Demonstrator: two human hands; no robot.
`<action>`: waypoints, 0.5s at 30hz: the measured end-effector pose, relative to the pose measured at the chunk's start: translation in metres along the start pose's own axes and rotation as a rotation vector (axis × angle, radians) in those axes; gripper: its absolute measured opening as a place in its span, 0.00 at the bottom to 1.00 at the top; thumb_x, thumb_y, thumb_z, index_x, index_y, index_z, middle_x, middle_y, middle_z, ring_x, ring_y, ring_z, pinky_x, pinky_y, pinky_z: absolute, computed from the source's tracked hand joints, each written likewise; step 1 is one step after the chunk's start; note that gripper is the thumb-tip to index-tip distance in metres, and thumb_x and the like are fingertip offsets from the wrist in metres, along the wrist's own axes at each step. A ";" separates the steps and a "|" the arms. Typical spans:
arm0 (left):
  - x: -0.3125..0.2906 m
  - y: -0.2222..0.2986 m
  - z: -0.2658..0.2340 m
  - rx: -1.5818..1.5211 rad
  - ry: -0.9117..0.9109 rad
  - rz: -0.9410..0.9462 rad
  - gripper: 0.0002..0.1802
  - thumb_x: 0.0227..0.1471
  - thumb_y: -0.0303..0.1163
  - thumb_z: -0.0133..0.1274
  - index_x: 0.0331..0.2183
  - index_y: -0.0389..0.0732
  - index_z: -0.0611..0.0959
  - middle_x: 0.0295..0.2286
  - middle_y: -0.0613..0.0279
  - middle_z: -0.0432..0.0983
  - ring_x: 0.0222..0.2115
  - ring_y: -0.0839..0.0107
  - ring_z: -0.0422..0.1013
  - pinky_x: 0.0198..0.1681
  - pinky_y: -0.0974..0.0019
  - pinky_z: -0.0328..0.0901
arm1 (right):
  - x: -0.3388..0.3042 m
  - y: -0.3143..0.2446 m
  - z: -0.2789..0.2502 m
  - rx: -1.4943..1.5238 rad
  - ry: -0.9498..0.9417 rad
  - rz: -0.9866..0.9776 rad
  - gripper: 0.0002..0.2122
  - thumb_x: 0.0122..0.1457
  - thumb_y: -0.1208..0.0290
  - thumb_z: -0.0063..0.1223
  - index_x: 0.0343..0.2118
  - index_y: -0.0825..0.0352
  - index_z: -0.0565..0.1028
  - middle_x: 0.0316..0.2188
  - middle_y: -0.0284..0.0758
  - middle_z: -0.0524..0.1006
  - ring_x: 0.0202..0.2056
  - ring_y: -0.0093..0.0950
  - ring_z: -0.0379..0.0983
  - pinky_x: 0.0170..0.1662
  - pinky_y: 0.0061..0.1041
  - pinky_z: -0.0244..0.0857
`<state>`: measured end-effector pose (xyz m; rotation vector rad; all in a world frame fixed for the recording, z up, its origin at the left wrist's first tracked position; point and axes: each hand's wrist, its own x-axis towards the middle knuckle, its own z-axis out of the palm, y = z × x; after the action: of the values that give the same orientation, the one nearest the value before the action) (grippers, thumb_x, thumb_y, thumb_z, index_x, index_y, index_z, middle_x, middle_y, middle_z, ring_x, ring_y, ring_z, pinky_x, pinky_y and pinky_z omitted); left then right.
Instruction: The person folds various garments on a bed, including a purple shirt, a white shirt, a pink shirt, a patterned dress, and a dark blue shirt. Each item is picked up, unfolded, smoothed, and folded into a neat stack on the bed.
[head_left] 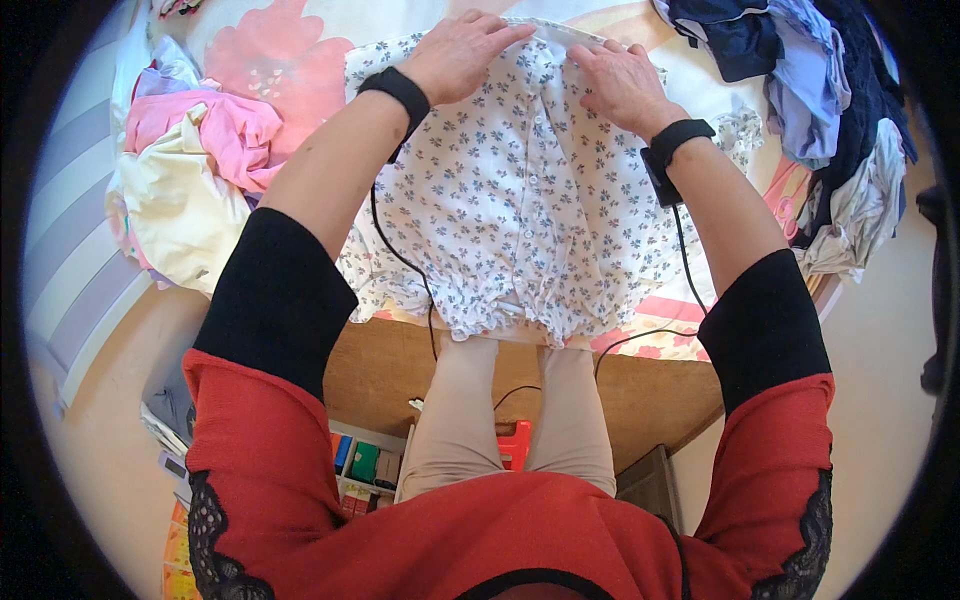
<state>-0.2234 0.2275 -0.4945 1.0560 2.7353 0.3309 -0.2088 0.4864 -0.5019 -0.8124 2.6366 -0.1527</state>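
A white blouse (460, 200) with a small blue-grey floral print lies spread out in front of me. A row of buttons runs down its middle, and its ruffled edge hangs toward me at the bed's near side. My left hand (462, 58) rests on the far edge of the blouse, its fingers stretched out to the right. Just right of the middle, my right hand (622, 88) touches the same far edge, fingers apart and pointing away from me. Between the hands the white inside of the edge shows. Both thumbs are hard to make out.
Pink and cream clothes (190, 190) lie piled at the left, beside a striped bed end (85, 270). Dark and pale-blue clothes (800, 80) are heaped at the right. Black cables (405, 260) hang from my wristbands. A red stool (515, 445) stands below, near a box of small packages (370, 465).
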 end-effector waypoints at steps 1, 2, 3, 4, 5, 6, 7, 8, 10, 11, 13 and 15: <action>0.006 0.001 0.003 -0.025 0.034 0.011 0.21 0.50 0.22 0.54 0.47 0.48 0.78 0.46 0.59 0.72 0.46 0.57 0.70 0.50 0.58 0.67 | 0.003 0.001 0.001 0.043 -0.009 0.004 0.22 0.50 0.71 0.63 0.50 0.59 0.71 0.41 0.35 0.79 0.47 0.38 0.73 0.51 0.40 0.63; 0.011 0.001 0.004 -0.050 0.067 0.021 0.14 0.53 0.23 0.51 0.43 0.44 0.79 0.41 0.57 0.75 0.41 0.57 0.72 0.45 0.58 0.69 | 0.005 0.002 0.001 0.079 -0.034 0.008 0.19 0.51 0.71 0.61 0.48 0.60 0.72 0.38 0.37 0.79 0.45 0.40 0.74 0.49 0.40 0.64; 0.015 0.000 0.004 -0.073 0.102 0.032 0.09 0.56 0.24 0.48 0.39 0.41 0.80 0.35 0.55 0.77 0.36 0.56 0.75 0.40 0.59 0.70 | 0.006 0.004 0.000 0.114 -0.056 0.012 0.17 0.52 0.71 0.60 0.46 0.61 0.73 0.36 0.38 0.80 0.42 0.41 0.75 0.48 0.40 0.65; 0.017 -0.001 0.002 -0.107 0.042 0.042 0.08 0.54 0.25 0.49 0.37 0.41 0.80 0.33 0.53 0.77 0.35 0.54 0.74 0.40 0.57 0.70 | 0.006 0.007 -0.002 0.183 -0.062 0.017 0.14 0.53 0.71 0.59 0.43 0.62 0.74 0.34 0.40 0.79 0.40 0.42 0.75 0.46 0.40 0.65; 0.019 -0.002 -0.001 -0.141 -0.020 0.051 0.08 0.53 0.26 0.49 0.35 0.41 0.81 0.32 0.52 0.76 0.34 0.52 0.73 0.40 0.55 0.69 | 0.006 0.010 -0.004 0.253 -0.068 0.023 0.11 0.54 0.71 0.57 0.40 0.63 0.74 0.32 0.41 0.79 0.38 0.43 0.75 0.44 0.40 0.66; 0.019 -0.002 -0.004 -0.172 -0.081 0.061 0.07 0.51 0.28 0.50 0.33 0.41 0.81 0.31 0.51 0.76 0.34 0.49 0.72 0.40 0.52 0.68 | 0.005 0.013 -0.006 0.326 -0.084 0.029 0.08 0.54 0.72 0.56 0.37 0.65 0.75 0.31 0.43 0.78 0.37 0.44 0.75 0.42 0.40 0.67; 0.019 -0.003 -0.006 -0.231 -0.126 -0.023 0.06 0.50 0.28 0.51 0.31 0.41 0.81 0.30 0.51 0.76 0.34 0.50 0.72 0.40 0.52 0.68 | 0.004 0.017 -0.009 0.330 -0.071 0.016 0.06 0.55 0.72 0.56 0.35 0.65 0.75 0.30 0.43 0.78 0.36 0.44 0.75 0.41 0.39 0.67; 0.018 -0.003 -0.009 -0.289 -0.172 -0.107 0.05 0.48 0.29 0.52 0.28 0.41 0.81 0.30 0.51 0.76 0.34 0.50 0.72 0.40 0.52 0.68 | 0.002 0.021 -0.012 0.337 -0.070 0.004 0.05 0.55 0.72 0.55 0.33 0.66 0.75 0.29 0.43 0.78 0.36 0.44 0.75 0.40 0.39 0.67; 0.016 -0.003 -0.011 -0.274 -0.221 -0.162 0.04 0.48 0.27 0.53 0.30 0.43 0.80 0.35 0.54 0.75 0.39 0.53 0.71 0.43 0.53 0.68 | -0.002 0.028 -0.016 0.384 -0.004 -0.020 0.04 0.56 0.73 0.53 0.32 0.67 0.75 0.27 0.44 0.77 0.36 0.45 0.74 0.39 0.41 0.67; 0.015 -0.003 -0.011 -0.204 -0.223 -0.133 0.08 0.48 0.25 0.54 0.35 0.45 0.78 0.41 0.58 0.73 0.43 0.55 0.71 0.45 0.55 0.68 | -0.004 0.031 -0.017 0.351 0.012 -0.009 0.04 0.57 0.72 0.53 0.32 0.65 0.76 0.28 0.43 0.78 0.36 0.45 0.75 0.40 0.41 0.68; 0.013 -0.004 -0.010 -0.145 -0.211 -0.096 0.10 0.50 0.23 0.53 0.37 0.45 0.75 0.45 0.60 0.72 0.45 0.57 0.70 0.45 0.56 0.68 | -0.011 0.038 -0.016 0.288 0.059 0.000 0.04 0.58 0.71 0.53 0.32 0.62 0.77 0.29 0.42 0.79 0.37 0.43 0.75 0.41 0.41 0.69; 0.009 -0.007 -0.009 -0.170 -0.209 -0.091 0.05 0.51 0.24 0.51 0.32 0.42 0.72 0.39 0.58 0.73 0.40 0.55 0.72 0.40 0.55 0.68 | -0.020 0.045 -0.011 0.221 0.073 0.078 0.04 0.59 0.71 0.51 0.32 0.62 0.76 0.30 0.41 0.79 0.38 0.44 0.75 0.41 0.42 0.69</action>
<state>-0.2365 0.2276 -0.4883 0.8673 2.5102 0.4063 -0.2211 0.5350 -0.4942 -0.6404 2.6528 -0.4512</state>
